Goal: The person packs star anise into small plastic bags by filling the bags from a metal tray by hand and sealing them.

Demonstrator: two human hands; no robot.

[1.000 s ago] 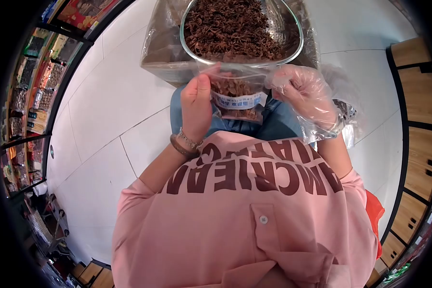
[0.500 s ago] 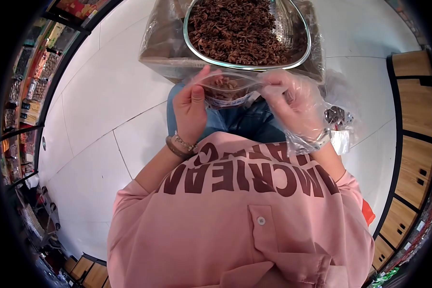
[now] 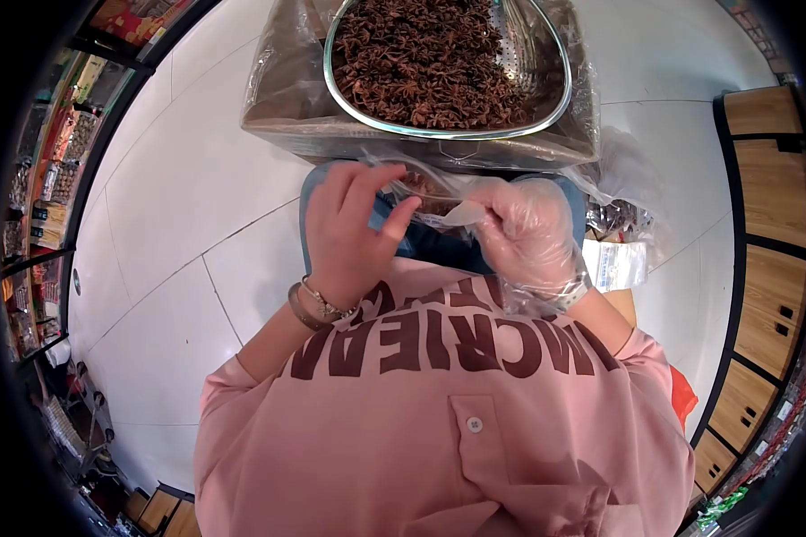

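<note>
A clear zip bag (image 3: pixel 432 190) with brown pieces inside hangs over my lap, its mouth partly apart. My right hand (image 3: pixel 530 228), in a thin clear plastic glove, pinches the right end of the bag's mouth between thumb and fingers. My bare left hand (image 3: pixel 351 219) is at the bag's left end, with fingers curved and thumb spread away from them; a gap shows between them. Just beyond the bag, a metal scoop-shaped pan (image 3: pixel 543 67) holds a heap of star anise (image 3: pixel 425 67).
Under the pan is a plastic-lined cardboard box (image 3: pixel 282 103). To my right on the floor lie a filled clear bag (image 3: pixel 616 215) and a stack of white packaging (image 3: pixel 620 266). Wooden cabinets (image 3: pixel 770 192) line the right side; goods shelves (image 3: pixel 63 152) stand at left.
My left hand has turned over, its thumb now apart from the fingers at the bag's edge. Both hands and the bag are lower and nearer my body. The bag's mouth has narrowed.
</note>
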